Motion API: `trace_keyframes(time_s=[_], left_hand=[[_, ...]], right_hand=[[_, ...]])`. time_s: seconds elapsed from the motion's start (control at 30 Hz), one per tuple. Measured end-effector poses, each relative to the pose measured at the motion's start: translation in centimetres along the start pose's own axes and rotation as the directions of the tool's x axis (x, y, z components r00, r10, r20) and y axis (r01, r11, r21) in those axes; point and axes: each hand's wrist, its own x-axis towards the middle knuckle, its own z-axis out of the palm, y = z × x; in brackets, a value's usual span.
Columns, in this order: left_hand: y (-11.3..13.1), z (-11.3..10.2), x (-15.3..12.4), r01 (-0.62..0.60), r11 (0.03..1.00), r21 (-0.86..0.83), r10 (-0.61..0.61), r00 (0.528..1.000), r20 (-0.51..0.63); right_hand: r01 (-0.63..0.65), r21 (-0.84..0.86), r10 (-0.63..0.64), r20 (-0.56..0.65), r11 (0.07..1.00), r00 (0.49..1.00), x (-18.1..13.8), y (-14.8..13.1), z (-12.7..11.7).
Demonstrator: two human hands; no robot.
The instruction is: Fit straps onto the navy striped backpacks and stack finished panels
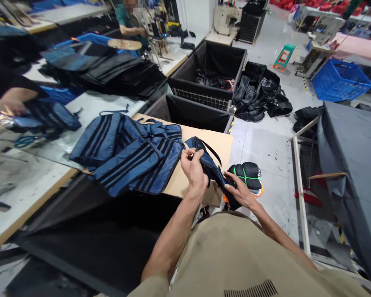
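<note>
A navy fabric piece with black edging and a black strap hangs between my two hands over the cardboard's right side. My left hand pinches its upper left edge, thumb against fingers. Lower down on the right, my right hand grips the piece's other edge between thumb and fingers. Just left of my left hand, several navy fabric panels with black stripes lie in a loose pile, partly on the cardboard sheet. How the held piece's underside looks is hidden.
Black-lined bins stand ahead, and a dark one opens below left. A black bundle tied with green cord sits right. At left, a co-worker's hand is at a table. A grey-covered frame stands at right.
</note>
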Motion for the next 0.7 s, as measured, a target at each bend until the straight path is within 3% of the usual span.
trace_keyframes(time_s=[0.2,0.37,0.57,0.7], left_hand=[[0.7,0.4,0.7,0.002,1.0,-0.026,-0.002,1.0,-0.014],[2.0,0.9,1.0,-0.011,0.999,-0.051,0.011,1.0,-0.014],[3.6,0.3,2.3,-0.052,0.998,-0.019,0.054,0.992,0.115],[2.8,-2.0,2.5,-0.066,0.997,0.045,0.061,0.993,0.098]], right_hand=[[0.168,-0.097,-0.162,0.068,0.981,0.984,0.2,-1.3,2.1],[0.291,-0.174,-0.301,-0.032,0.941,0.953,1.9,-1.7,3.5],[0.046,-0.046,-0.047,-0.03,0.998,0.998,3.8,-3.7,1.2],[0.076,-0.075,-0.072,0.052,0.994,0.996,3.8,-4.1,0.3]])
